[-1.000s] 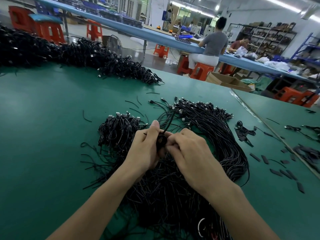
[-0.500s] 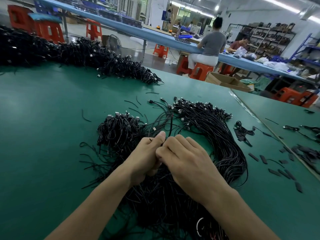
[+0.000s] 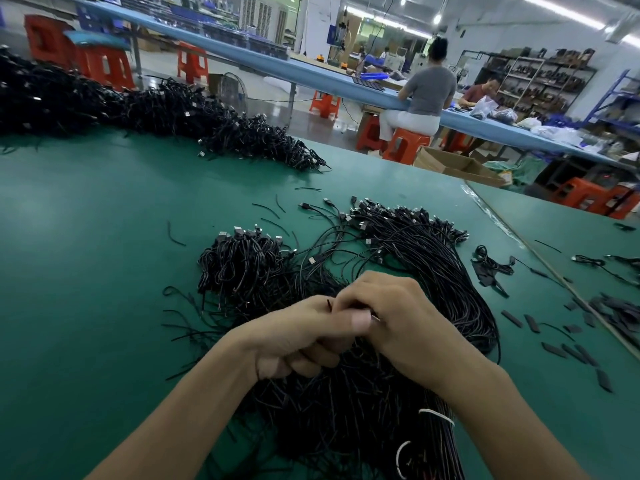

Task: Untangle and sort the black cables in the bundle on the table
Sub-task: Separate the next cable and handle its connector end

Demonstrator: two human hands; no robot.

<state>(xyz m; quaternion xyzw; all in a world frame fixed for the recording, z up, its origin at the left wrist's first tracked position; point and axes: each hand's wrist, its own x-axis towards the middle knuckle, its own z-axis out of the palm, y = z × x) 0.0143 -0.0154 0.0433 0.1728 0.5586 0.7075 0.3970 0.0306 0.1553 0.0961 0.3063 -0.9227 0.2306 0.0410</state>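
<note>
A big bundle of thin black cables (image 3: 433,258) with USB plugs lies on the green table (image 3: 86,271), curving from the far right down toward me. A smaller tangled clump (image 3: 242,265) sits at its left. My left hand (image 3: 298,334) and my right hand (image 3: 398,320) meet over the middle of the bundle, fingers curled. Both pinch the same thin black cable end, which pokes up between the thumbs. A white tie (image 3: 436,415) binds the bundle near my right forearm.
A long heap of black cables (image 3: 156,109) runs along the table's far left edge. Short black sleeves (image 3: 568,351) and small cable pieces (image 3: 491,265) lie scattered at the right, near the seam to the adjoining table. Two people sit at a blue bench behind.
Both hands have drawn down and toward me over the bundle. The small cable coil held up a second ago is now hidden inside the closed fingers.
</note>
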